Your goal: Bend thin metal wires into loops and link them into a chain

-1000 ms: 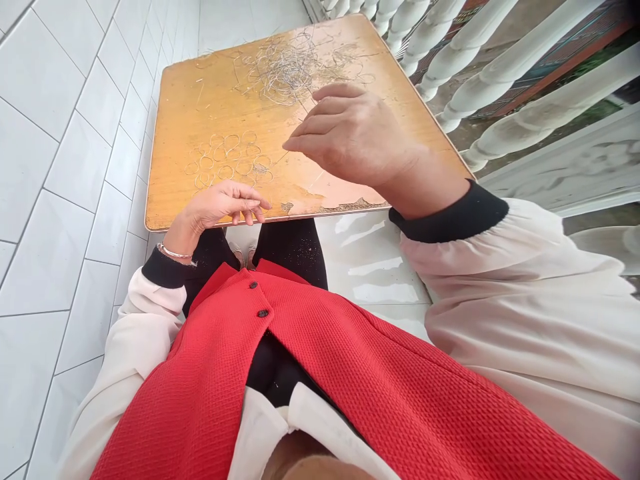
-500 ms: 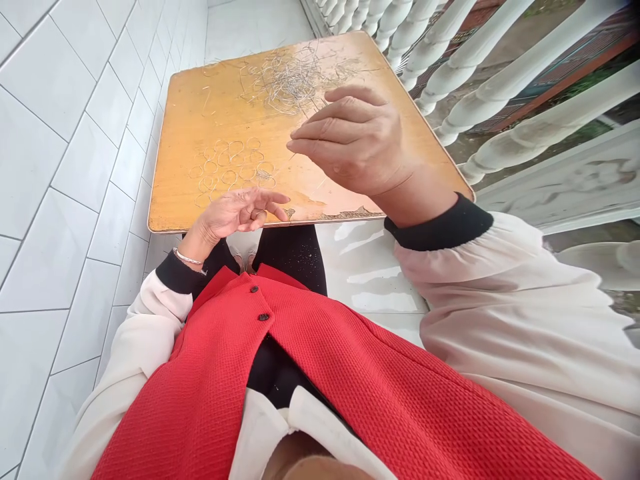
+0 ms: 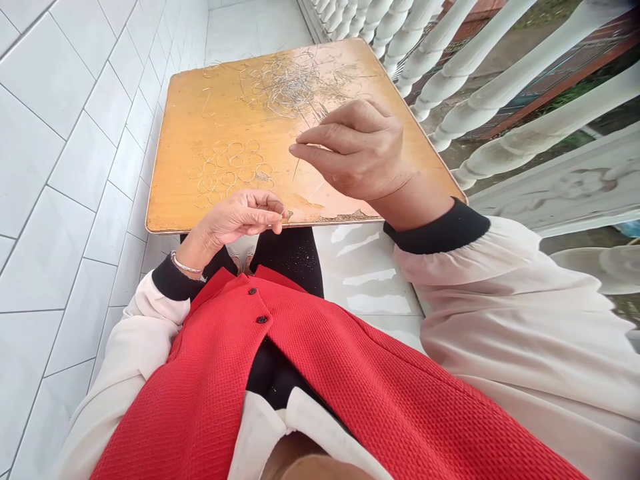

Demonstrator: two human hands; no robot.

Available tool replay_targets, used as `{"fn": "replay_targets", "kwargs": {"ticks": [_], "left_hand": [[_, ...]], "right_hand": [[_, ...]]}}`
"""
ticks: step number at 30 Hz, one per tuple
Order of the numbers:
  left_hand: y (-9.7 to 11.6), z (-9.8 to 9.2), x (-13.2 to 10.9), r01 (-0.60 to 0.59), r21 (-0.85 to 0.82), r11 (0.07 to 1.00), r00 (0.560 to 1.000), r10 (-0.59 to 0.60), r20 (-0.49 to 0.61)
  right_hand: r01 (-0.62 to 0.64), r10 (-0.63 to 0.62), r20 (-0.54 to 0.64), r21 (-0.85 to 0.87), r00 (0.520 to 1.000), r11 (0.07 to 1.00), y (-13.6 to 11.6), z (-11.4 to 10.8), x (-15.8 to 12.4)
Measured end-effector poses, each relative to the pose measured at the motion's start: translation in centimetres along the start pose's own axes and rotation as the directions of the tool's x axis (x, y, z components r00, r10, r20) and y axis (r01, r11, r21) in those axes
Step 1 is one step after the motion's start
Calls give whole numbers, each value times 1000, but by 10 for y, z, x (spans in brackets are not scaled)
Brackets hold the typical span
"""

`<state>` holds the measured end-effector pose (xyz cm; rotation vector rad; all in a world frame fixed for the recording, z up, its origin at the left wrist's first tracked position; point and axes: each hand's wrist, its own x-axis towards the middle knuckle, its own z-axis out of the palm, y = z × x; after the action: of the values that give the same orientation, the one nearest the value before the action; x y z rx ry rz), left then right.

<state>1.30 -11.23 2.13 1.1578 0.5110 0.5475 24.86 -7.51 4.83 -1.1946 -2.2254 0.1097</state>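
My right hand is raised over the right side of the wooden table. Its thumb and fingertips pinch a thin piece of wire, which points down toward the tabletop. At the table's near edge, my left hand has its thumb and fingers brought together; whether anything small sits in that pinch I cannot make out. Just beyond the left hand lie several thin wire rings, loosely grouped. A tangled heap of loose wire covers the far middle of the table, past my right hand.
A white tiled wall runs along the left. White balusters line the right side. The table's near edge has a chipped strip. My legs in black trousers are below that edge.
My left hand's fingers, spread before, have closed together at the fingertips. The right hand has shifted slightly down, and the wire in it shows longer below the fingertips.
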Motion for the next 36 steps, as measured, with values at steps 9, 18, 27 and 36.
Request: {"fn": "replay_targets", "kwargs": {"ticks": [9,18,27,36], "left_hand": [[-3,7,1,-18,76,997,986,31,-166],[-3,10,1,-78,145,986,954,116,-277],[-7,4,4,-67,251,966,917,159,-365],[-9,-1,8,-105,260,960,884,210,-417]], "right_hand": [[-34,26,48,154,999,988,4,-3,-2],[74,-70,43,-95,997,993,9,6,-8],[-137,147,-35,213,988,967,9,20,-18],[-303,345,21,531,938,792,0,25,-22]]}}
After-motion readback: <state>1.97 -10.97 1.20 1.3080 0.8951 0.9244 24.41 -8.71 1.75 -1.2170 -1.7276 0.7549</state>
